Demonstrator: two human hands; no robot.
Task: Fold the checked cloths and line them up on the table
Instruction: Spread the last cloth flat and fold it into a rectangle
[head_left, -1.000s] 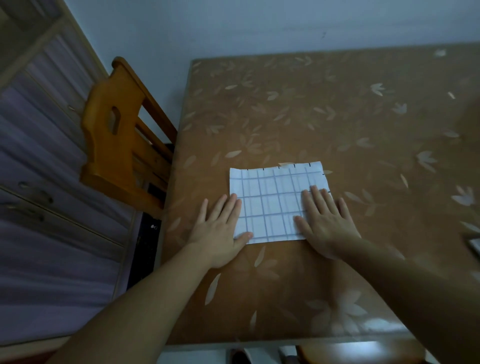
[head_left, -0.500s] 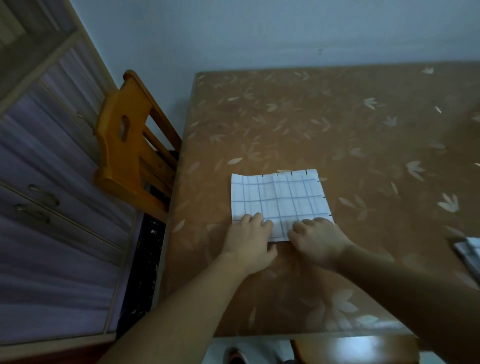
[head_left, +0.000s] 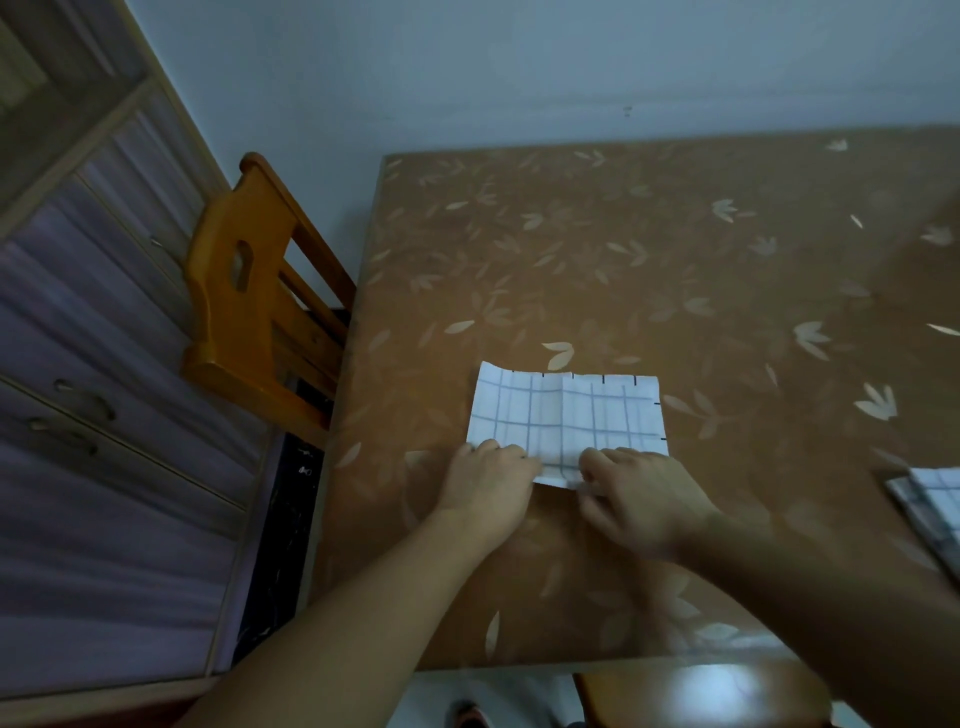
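Checked cloth (head_left: 566, 415): lay folded and flat on the counter (head_left: 623, 260), left of centre, near edge lifted slightly.
Left hand (head_left: 485, 491): fingers curled, gripped the cloth's near-left edge.
Right hand (head_left: 641, 501): fingers curled, pinched the near-right edge.
Second cloth (head_left: 932, 506): lay at the counter's right edge, well apart.
Chair (head_left: 254, 306): stood left of the counter.

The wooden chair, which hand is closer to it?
Left. The left hand grips the checked cloth on the wooden chair's side; the right hand grips it farther away.
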